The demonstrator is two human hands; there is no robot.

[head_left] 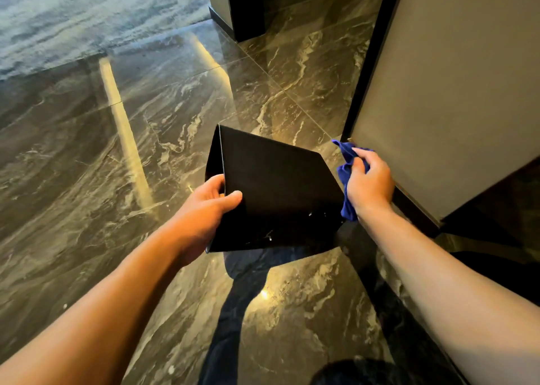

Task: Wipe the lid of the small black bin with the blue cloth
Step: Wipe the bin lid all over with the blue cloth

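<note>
The dark marble floor (163, 127) fills most of your view, glossy, with 2 pale streaks of reflected light running across it on the far left of the small black bin (274, 192). A blue-grey carpet (73, 16) lies well beyond the bin, toward the upper left. A beige panel with a dark edge (450, 92) stands just to the right of the bin and rises past it. A second dark-edged wall corner (236, 5) sits well beyond the bin, straight ahead.

The bin is in your grip above the floor, tilted, with 1 broad flat black face turned up toward you. A few pale specks mark that face near its lower edge. You cannot tell from here which part is the lid.

Below the bin, your legs in dark trousers (233, 311) show against the marble.

Your left hand (204, 209) is clamped on the bin's left edge, thumb lying on the upper face and fingers wrapped behind it. Your right hand (369, 183) is closed around the blue cloth (346, 177), bunched in the fist just beside the bin's right edge. The cloth pokes out above the fingers and hangs below the palm, near the bin's right corner. You cannot tell whether the cloth touches the bin. The 2 hands are apart, 1 on each side of the bin.
</note>
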